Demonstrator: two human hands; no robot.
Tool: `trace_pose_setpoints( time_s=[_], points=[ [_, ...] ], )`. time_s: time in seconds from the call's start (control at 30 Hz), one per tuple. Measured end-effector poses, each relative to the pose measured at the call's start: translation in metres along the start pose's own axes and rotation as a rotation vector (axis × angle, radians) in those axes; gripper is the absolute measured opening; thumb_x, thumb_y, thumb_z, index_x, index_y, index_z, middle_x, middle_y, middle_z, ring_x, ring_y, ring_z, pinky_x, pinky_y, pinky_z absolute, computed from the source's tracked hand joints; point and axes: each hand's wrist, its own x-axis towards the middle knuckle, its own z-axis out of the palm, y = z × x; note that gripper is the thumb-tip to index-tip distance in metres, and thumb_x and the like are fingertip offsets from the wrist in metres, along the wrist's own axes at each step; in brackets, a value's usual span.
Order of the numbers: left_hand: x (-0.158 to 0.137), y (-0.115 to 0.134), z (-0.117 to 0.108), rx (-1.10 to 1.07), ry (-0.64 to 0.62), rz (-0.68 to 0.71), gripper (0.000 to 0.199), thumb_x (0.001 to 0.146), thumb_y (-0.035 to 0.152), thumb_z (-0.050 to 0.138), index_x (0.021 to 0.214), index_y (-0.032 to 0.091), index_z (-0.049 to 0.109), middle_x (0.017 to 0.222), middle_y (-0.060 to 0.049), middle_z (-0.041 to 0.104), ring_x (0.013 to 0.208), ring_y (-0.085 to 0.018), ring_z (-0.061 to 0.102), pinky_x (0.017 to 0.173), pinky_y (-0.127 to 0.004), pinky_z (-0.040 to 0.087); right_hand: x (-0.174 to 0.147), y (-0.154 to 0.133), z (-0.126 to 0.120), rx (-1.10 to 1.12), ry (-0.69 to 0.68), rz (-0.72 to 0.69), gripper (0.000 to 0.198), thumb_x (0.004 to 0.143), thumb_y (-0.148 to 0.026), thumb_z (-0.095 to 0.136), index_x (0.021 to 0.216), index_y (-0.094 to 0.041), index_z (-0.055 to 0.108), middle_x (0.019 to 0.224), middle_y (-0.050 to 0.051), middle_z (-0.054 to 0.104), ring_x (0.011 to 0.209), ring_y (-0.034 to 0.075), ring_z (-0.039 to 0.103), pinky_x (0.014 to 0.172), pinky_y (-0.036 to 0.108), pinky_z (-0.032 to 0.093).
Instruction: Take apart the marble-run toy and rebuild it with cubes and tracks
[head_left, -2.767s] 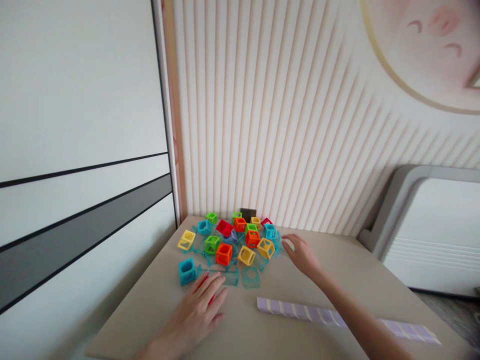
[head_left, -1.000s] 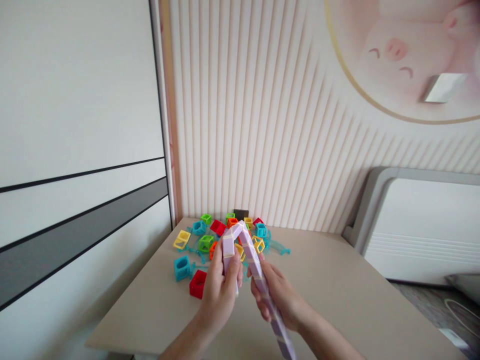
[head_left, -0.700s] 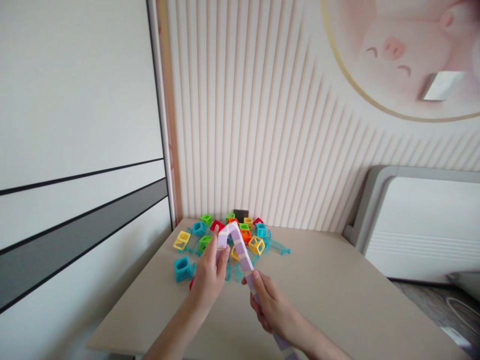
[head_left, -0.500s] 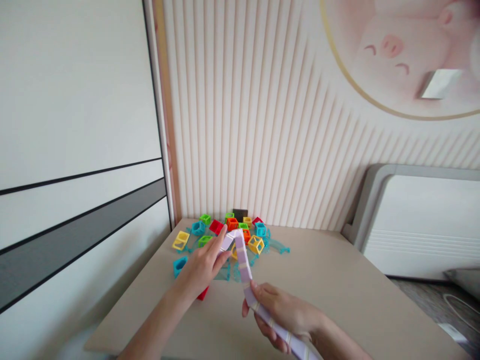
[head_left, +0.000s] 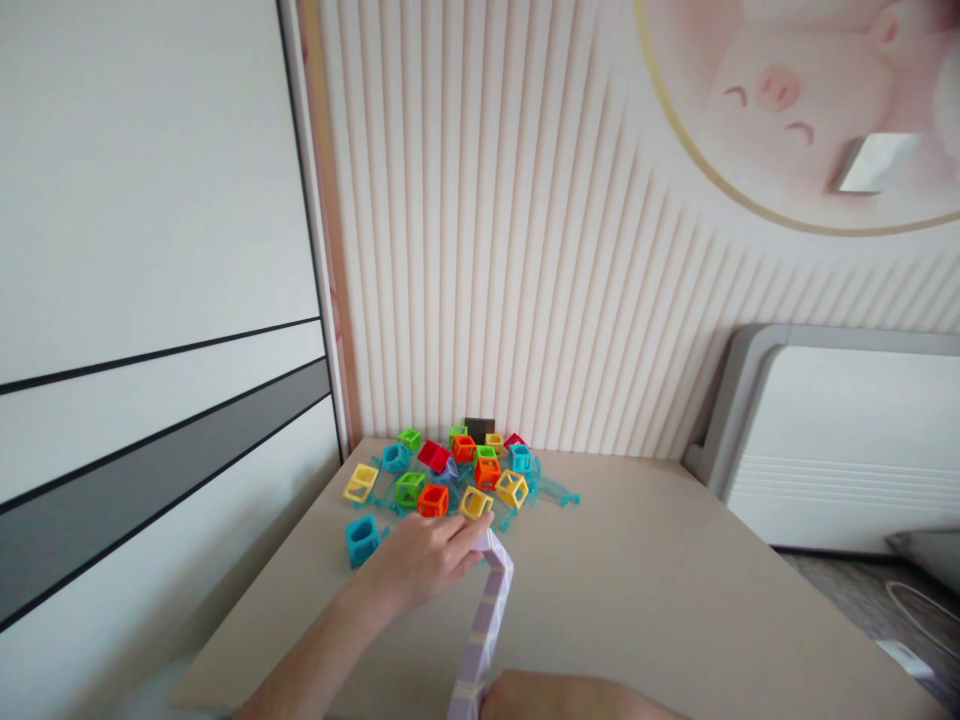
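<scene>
A long, narrow lilac strip (head_left: 484, 620) with pale cross bands runs from my left hand down to the bottom edge, bending sharply near its upper end. My left hand (head_left: 427, 560) is closed on that upper end, just in front of the toy cubes. At the bottom edge, part of my right hand or wrist (head_left: 570, 695) lies beside the strip's lower part; its fingers are out of sight. A yellow open-sided cube (head_left: 476, 503) is right beyond my left fingertips. To the left of that hand sits a blue cube (head_left: 363, 541).
Several coloured cubes, such as an orange one (head_left: 433, 500) and a red one (head_left: 433, 457), lie among clear blue pieces (head_left: 559, 493) at the back of the beige table (head_left: 660, 580). A ribbed wall (head_left: 480, 230) rises behind; a white cabinet (head_left: 150, 200) borders the left.
My left hand has come nearer and to the right, closing round the strip's end. My right hand has dropped mostly out of view. The strip has swung lower, uncovering orange and yellow cubes.
</scene>
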Motion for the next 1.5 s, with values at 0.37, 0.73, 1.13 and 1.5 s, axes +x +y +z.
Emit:
trace_pose_setpoints(
  time_s=[0.37, 0.73, 1.13, 1.5],
  points=[
    [-0.012, -0.026, 0.009, -0.055, -0.248, -0.489, 0.039, 0.102, 0.034, 0.045, 0.140, 0.025, 0.051, 0.119, -0.009, 0.073, 0.102, -0.028, 0.073, 0.080, -0.033, 0.055, -0.019, -0.025, -0.022, -1.168, 0.618, -0.468, 0.044, 0.099, -0.055, 0.044, 0.075, -0.020, 0.057, 0.072, 0.003, 0.063, 0.061, 0.018, 0.056, 0.057, 0.030, 0.033],
    [-0.005, 0.008, 0.018, -0.180, -0.174, -0.033, 0.026, 0.099, 0.029, 0.056, 0.124, 0.026, 0.057, 0.098, -0.002, 0.077, 0.085, -0.022, 0.074, 0.070, -0.028, 0.051, -0.005, -0.064, -0.055, -0.541, 0.492, -0.366, 0.057, 0.106, -0.052, 0.022, 0.075, -0.019, 0.058, 0.069, 0.002, 0.060, 0.058, 0.012, 0.051, 0.058, 0.025, 0.036],
    [-0.003, 0.026, 0.036, -0.600, 0.291, -0.175, 0.018, 0.095, 0.033, 0.059, 0.085, 0.019, 0.061, 0.075, -0.003, 0.069, 0.063, -0.015, 0.065, 0.060, -0.023, 0.048, 0.043, -0.021, -0.071, 0.033, 0.740, -0.139, 0.058, 0.097, -0.070, 0.031, 0.072, -0.021, 0.047, 0.066, -0.003, 0.046, 0.061, 0.012, 0.042, 0.057, 0.025, 0.037],
    [-0.002, 0.024, -0.003, -1.144, -0.124, -0.385, 0.027, 0.088, 0.039, 0.064, 0.076, 0.015, 0.068, 0.074, -0.001, 0.067, 0.067, -0.014, 0.055, 0.060, -0.022, 0.038, 0.027, -0.014, -0.058, 0.090, 0.717, -0.148, 0.046, 0.099, -0.059, 0.044, 0.089, -0.017, 0.061, 0.072, -0.001, 0.054, 0.059, 0.011, 0.045, 0.053, 0.023, 0.037]
  ],
)
